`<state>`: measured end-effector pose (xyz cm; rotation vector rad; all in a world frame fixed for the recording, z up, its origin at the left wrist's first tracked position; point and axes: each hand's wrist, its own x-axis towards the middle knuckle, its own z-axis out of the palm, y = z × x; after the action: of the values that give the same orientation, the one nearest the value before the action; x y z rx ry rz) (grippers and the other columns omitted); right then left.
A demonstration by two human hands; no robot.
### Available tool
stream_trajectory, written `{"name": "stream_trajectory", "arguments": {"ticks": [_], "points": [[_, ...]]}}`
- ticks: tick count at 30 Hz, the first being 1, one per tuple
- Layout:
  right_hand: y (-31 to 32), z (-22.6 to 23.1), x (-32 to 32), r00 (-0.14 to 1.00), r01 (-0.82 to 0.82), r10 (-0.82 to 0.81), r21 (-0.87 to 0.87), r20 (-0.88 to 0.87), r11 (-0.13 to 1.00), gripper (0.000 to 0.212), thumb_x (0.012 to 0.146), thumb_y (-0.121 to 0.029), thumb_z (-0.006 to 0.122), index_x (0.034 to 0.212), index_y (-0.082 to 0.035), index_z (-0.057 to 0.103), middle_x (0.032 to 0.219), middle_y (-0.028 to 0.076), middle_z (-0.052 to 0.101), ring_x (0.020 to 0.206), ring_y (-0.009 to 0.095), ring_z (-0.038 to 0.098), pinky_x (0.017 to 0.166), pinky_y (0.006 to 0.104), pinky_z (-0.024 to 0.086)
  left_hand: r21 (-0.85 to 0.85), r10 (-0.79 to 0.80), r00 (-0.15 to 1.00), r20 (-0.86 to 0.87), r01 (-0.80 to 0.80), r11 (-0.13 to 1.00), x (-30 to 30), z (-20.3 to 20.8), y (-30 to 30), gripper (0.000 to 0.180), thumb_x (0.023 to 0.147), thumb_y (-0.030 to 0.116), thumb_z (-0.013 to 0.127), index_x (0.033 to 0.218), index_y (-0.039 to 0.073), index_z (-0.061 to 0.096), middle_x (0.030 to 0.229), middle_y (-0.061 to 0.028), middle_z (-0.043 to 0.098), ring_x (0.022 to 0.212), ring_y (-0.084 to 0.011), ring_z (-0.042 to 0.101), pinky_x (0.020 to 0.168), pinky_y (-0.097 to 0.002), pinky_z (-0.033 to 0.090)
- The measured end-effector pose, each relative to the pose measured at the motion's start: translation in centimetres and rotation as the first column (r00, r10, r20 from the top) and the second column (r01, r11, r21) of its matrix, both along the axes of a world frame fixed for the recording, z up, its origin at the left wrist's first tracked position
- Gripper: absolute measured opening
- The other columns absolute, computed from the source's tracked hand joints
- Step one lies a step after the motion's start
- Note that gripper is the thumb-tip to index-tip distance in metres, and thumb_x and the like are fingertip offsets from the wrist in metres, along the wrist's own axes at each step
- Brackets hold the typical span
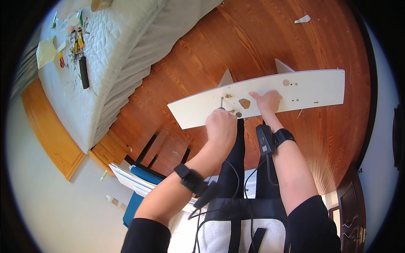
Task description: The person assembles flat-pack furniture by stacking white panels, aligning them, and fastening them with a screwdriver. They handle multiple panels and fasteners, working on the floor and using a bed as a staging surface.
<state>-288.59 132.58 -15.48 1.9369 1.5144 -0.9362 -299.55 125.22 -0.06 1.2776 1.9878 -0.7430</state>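
A long white board with a slightly curved edge lies in front of me, marked with holes, round spots and a bare brown patch. My left hand is closed around a screwdriver; its metal shaft reaches the board's left half, beside a brown-stained hole. Most of the handle is hidden in the fist. On the middle of the board rests my right hand, its thumb stretched out to the left and the other fingers partly hidden. White panels stick out beyond the board's far edge.
Wooden flooring surrounds the board. At the left stands a white mattress bearing scattered tools and a black bar. White panels lean at the lower left. A paper scrap lies far right, and a dark door is nearer.
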Motion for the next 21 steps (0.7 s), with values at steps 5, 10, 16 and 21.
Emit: {"name": "stream_trajectory", "arguments": {"ticks": [5, 10, 16, 21], "points": [[0.2, -0.2, 0.0, 1.0, -0.015, 0.015, -0.036, -0.004, 0.999, 0.078, 0.057, -0.044, 0.086, 0.106, 0.007, 0.052, 0.108, 0.024, 0.055, 0.096, 0.034, 0.061, 0.078, 0.0385, 0.052, -0.004, 0.186, 0.983, 0.002, -0.186, 0.983, -0.1, 0.3, 0.8, 0.011, 0.076, 0.014, 0.063, 0.074, 0.011, 0.072, 0.072, -0.0085, 0.068, 0.073, -0.0216, 0.068, 0.058, -0.0301, 0.051], [0.1, -0.4, -0.1, 1.0, 0.005, -0.005, -0.024, 0.014, 1.0, 0.081, 0.056, -0.046, 0.086, 0.107, 0.007, 0.052, 0.109, 0.024, 0.055, 0.095, 0.033, 0.061, 0.078, 0.0377, 0.052, -0.005, 0.718, 0.696, -0.025, -0.718, 0.696, -2.5, 0.2, -1.2, 0.022, 0.081, 0.022, 0.061, 0.071, 0.004, 0.07, 0.068, -0.0116, 0.066, 0.068, -0.0262, 0.066, 0.058, -0.0322, 0.051], [-0.1, -0.6, 0.0, 0.997, -0.05, 0.051, -0.019, 0.056, 0.999, 0.084, 0.056, -0.048, 0.085, 0.108, 0.008, 0.051, 0.109, 0.024, 0.055, 0.095, 0.032, 0.061, 0.078, 0.0372, 0.052, -0.341, 0.468, -0.88, 0.08, -0.465, -0.817, -4.5, -1.8, -3.7, 0.03, 0.09, 0.029, 0.054, 0.087, -0.001, 0.055, 0.053, -0.0019, 0.044, 0.035, -0.0095, 0.032, 0.032, -0.022, 0.022], [0.2, -0.3, -0.2, 0.998, -0.036, 0.038, -0.045, 0.051, 0.998, 0.084, 0.057, -0.05, 0.084, 0.108, 0.008, 0.051, 0.109, 0.024, 0.055, 0.098, 0.033, 0.059, 0.08, 0.0365, 0.051, -0.527, -0.117, -0.991, -0.059, 0.13, -0.84, -3.6, -1.9, -4.8, 0.034, 0.093, 0.03, 0.051, 0.095, -0.003, 0.052, 0.055, -0.0021, 0.045, 0.039, -0.0084, 0.037, 0.033, -0.021, 0.025]]}}
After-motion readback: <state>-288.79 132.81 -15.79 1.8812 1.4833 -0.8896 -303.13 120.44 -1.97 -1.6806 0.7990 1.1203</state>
